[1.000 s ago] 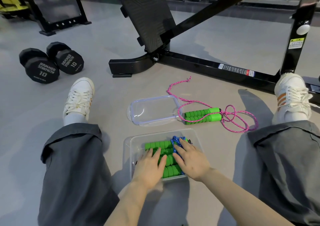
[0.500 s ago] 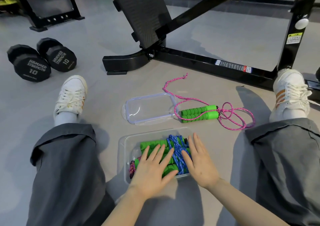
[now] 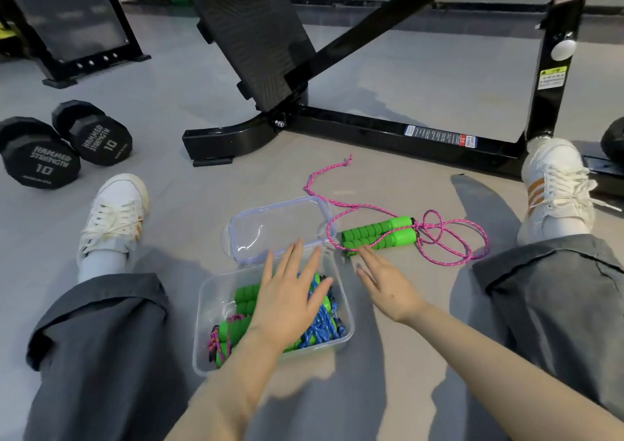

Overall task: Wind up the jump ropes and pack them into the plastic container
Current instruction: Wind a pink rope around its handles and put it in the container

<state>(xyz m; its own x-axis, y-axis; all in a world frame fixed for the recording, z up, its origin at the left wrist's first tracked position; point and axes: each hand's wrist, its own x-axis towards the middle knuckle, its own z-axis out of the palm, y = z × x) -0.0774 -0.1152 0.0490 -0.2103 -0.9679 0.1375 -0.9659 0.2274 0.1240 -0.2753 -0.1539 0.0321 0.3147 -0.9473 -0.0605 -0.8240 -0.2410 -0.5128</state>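
On the head camera I am seeing the left hand (image 3: 287,305) spreading flat over the plastic container (image 3: 209,305), fingers straight and gripping nothing, covering the blue jump rope (image 3: 320,329) packed inside; the right hand (image 3: 388,288) is hovering beside the container, fingers straight and empty, fingertips (image 3: 362,251) just beside the green handles (image 3: 378,234) of the pink jump rope (image 3: 449,238), which is lying loose on the floor; the clear lid (image 3: 277,228) is lying behind the container; two dumbbells (image 3: 40,157) are showing "HAMMER STRENGTH 10".
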